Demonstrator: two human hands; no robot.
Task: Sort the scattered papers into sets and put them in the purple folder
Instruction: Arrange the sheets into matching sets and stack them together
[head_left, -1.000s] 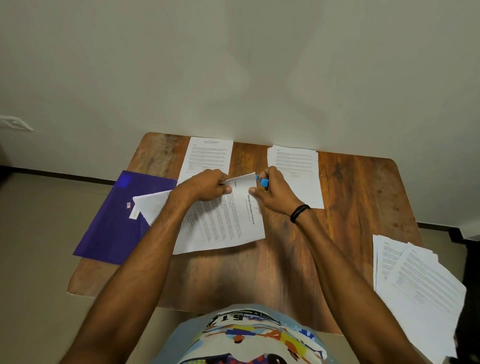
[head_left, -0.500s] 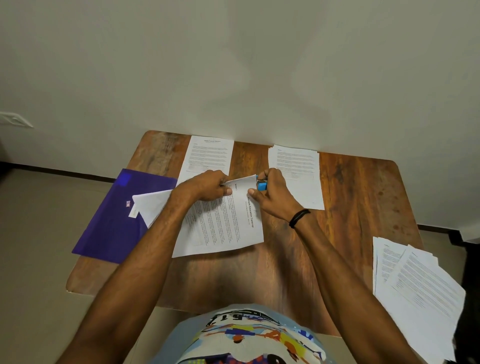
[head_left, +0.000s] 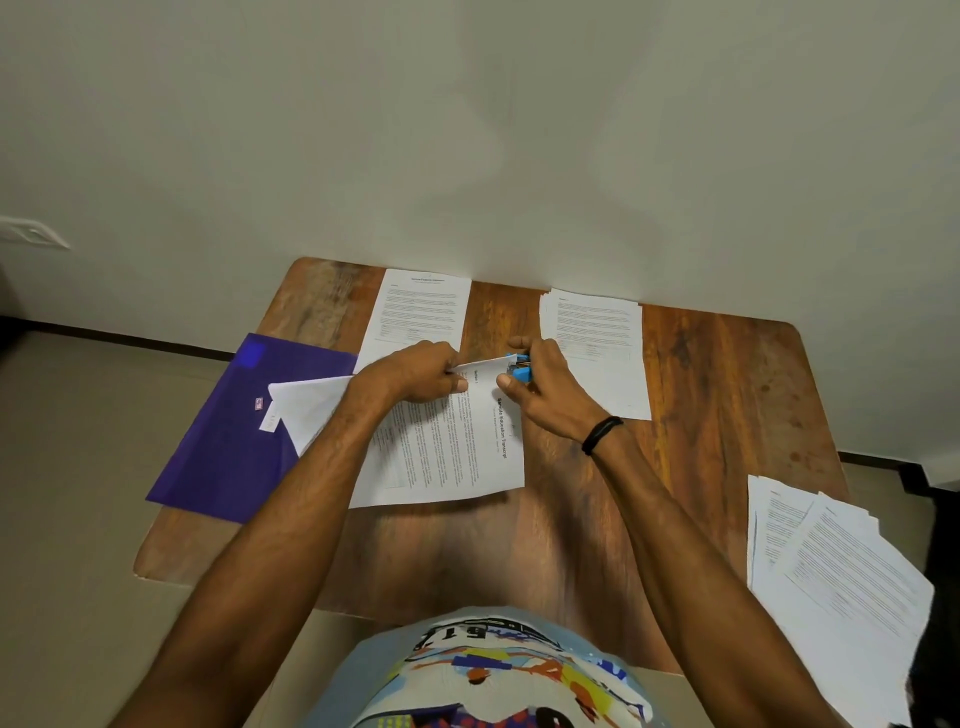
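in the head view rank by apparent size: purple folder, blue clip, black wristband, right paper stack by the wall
1. purple folder, partly under papers
2. paper stack
3. black wristband and blue clip: both tiny, the right hand hides part of the clip, so I won't rank them

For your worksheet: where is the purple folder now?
Head view: the flat purple folder lies at the wooden table's left edge, partly under the held white papers.

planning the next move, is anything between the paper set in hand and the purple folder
Nothing visible: the paper set, gripped by the left hand, already overlaps the right edge of the purple folder.
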